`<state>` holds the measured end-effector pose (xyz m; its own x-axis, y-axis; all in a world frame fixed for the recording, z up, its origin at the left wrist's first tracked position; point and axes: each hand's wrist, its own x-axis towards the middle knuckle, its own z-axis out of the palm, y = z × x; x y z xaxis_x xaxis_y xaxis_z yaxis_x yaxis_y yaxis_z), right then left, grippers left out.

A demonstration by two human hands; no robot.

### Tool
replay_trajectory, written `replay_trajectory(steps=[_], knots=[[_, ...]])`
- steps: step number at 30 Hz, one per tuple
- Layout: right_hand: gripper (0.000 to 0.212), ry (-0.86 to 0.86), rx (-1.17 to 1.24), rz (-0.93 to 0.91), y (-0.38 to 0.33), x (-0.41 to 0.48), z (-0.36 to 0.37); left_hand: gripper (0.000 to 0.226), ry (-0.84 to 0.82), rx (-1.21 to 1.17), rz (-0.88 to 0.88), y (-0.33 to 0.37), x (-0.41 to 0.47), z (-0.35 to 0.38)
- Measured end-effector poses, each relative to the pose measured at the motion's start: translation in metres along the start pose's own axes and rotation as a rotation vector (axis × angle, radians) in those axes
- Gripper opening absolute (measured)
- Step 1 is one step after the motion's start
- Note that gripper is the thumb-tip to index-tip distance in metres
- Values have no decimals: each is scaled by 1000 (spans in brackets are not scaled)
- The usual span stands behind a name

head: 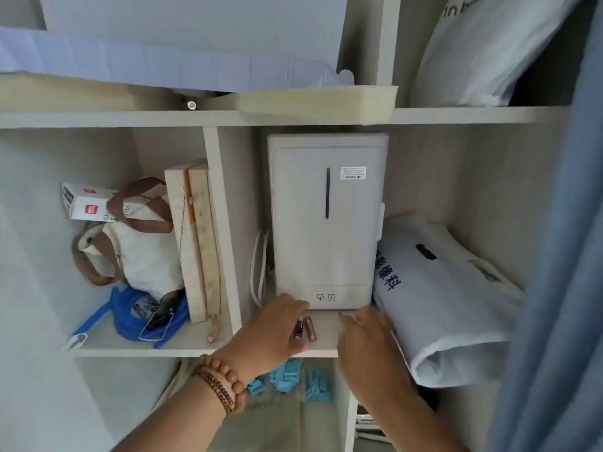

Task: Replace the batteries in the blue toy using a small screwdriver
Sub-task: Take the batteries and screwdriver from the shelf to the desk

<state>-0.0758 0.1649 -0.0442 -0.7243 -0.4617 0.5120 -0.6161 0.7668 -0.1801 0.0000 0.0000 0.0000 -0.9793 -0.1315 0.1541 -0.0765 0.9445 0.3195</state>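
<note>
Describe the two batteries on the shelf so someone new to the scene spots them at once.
Find the tall white appliance standing in the middle compartment. On the shelf board just in front of its base, between the left hand and the right hand, two small batteries lie side by side. One is dark and one red, the only small cylinders on that board.

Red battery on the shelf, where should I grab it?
Pinch the red cylindrical battery end to end, from above: it lies flat pointing front to back, the dark battery crowds its left side, and the white box stands behind.
</note>
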Motion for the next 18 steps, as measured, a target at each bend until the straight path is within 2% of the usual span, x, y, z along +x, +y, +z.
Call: replay_trajectory(steps=[2,5,8,14,18], knots=[[13,11,-25,-35,2,6,-3,56,14,-18,30,-4,3,4],[24,5,-107,-93,5,11,-1,50,27,-3,81,-12,6,12],[21,-18,-40,-5,7,13,7,52,58,8,107,-17,11,21],[21,77,74,26,14,14,26,52,91,146,239,-22,23,28],[22,79,84,-15,12,15,26,44,89,204,352,-22,32,27]])
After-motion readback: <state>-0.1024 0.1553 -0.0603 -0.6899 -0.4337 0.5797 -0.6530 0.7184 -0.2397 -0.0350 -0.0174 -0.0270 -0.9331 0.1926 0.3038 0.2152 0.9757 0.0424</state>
